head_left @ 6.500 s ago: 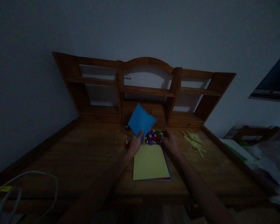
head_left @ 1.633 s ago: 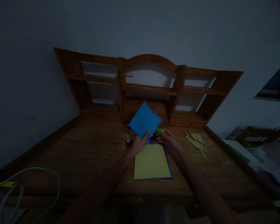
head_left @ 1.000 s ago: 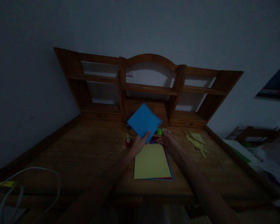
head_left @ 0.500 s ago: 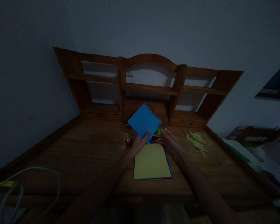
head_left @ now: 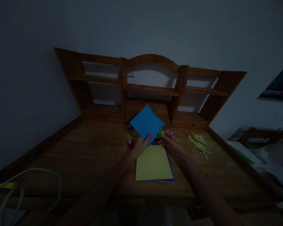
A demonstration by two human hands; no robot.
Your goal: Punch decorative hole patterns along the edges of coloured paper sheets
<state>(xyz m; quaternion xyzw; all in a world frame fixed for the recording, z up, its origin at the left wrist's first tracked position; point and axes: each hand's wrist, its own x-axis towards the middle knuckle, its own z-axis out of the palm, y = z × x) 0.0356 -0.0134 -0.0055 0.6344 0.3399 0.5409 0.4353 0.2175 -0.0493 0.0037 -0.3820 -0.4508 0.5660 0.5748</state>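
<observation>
My left hand point(head_left: 140, 145) pinches the lower corner of a blue paper sheet point(head_left: 146, 123) with a punched edge and holds it up on its point above the wooden desk point(head_left: 85, 157). My right hand point(head_left: 170, 142) rests just right of it, fingers curled over a small green craft punch point(head_left: 160, 133) among several small coloured punches. A stack of coloured sheets point(head_left: 153, 163) with a yellow one on top lies flat in front of both hands. A red punch point(head_left: 130, 143) sits left of my left hand.
A wooden hutch with shelves point(head_left: 151, 91) stands at the back of the desk. Yellow punched paper strips point(head_left: 198, 142) lie to the right. Paper bits point(head_left: 129, 137) are scattered left of the punches. A white cable point(head_left: 33, 185) loops at the front left. Clutter point(head_left: 261, 157) lies beyond the right edge.
The blue sheet has shifted slightly in my left hand. My right hand brought the green punch down near the sheet's right edge and stays curled over it.
</observation>
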